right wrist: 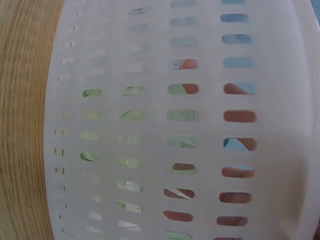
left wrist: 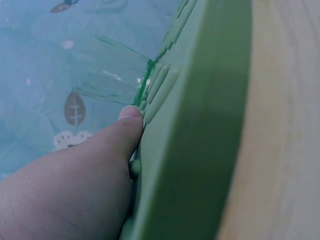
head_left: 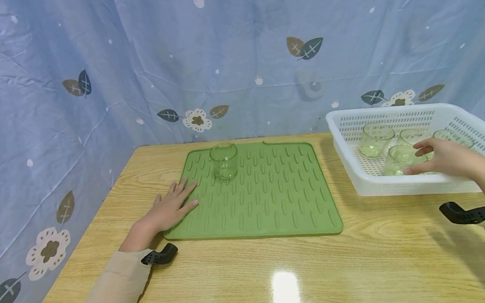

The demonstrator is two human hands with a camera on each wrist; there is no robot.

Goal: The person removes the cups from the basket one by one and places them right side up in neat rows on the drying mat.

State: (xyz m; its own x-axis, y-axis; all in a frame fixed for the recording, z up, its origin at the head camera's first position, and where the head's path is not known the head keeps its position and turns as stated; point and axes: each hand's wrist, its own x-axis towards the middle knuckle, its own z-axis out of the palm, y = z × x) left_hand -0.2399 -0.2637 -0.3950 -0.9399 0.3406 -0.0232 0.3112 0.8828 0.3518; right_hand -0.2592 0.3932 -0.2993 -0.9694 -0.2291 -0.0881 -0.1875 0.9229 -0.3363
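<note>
"Risk?"
"Right hand (head_left: 446,158): thumb and fingers parted (gripping? can't tell) at the near glass (head_left: 394,161) in the basket (head_left: 375,186); a sideways lift could knock the glasses beyond (head_left: 373,140)."
"Left hand (head_left: 167,212)?"
"Fingers spread on the mat (head_left: 256,205)."

Wood-grained table (head_left: 219,278). Bears a green mat (head_left: 272,192) under left fingertips (head_left: 191,187), plus a white basket (head_left: 401,186) around right fingertips (head_left: 419,144).

- We see a mat (head_left: 273,206) on the tabletop (head_left: 219,283)
- On it, at eleven o'clock, a glass (head_left: 225,166)
- At the mat's three o'clock, a basket (head_left: 368,186) holding four glasses (head_left: 392,161)
</note>
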